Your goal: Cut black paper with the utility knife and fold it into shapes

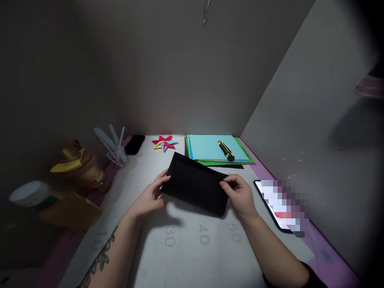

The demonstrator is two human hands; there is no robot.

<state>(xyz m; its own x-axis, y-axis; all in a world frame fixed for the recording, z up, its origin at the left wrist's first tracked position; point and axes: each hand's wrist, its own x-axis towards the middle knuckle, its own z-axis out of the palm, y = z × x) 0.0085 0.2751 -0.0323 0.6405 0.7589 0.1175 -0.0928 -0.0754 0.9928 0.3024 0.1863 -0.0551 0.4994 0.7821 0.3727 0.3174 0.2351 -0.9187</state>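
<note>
Matte black rectangular sheet [196,186]: between both hands, tilted over the middle of the work surface, left end higher, right end lower; shadow on the surface below; cannot tell whether the lower edge touches down.
Left hand [151,194]: half curled at the left edge of the sheet, fingertips against it, thumb spread downward and clear of it; cannot tell whether gripping or merely steadying.
Right hand [242,196]: closed in a pinch on the upper right corner of the sheet, thumb on the near face.
White work surface printed with grey numbers [186,264]: spread under both forearms, with 30, 40 and 50 legible below the sheet.
Stack of light blue, green and black paper [204,148]: flat behind the sheet, toward the back wall.
Yellow-and-black utility knife [226,151]: lying slantwise on top of the stack.
Multicoloured folded-paper star [165,143]: flat, left of the stack.
Black phone with dark screen [135,145]: at the back, left of the star.
Clear cup of pale strips [118,155]: upright, just beside the dark phone.
Phone with lit screen [267,196]: right of the right hand, screen partly pixelated.
</note>
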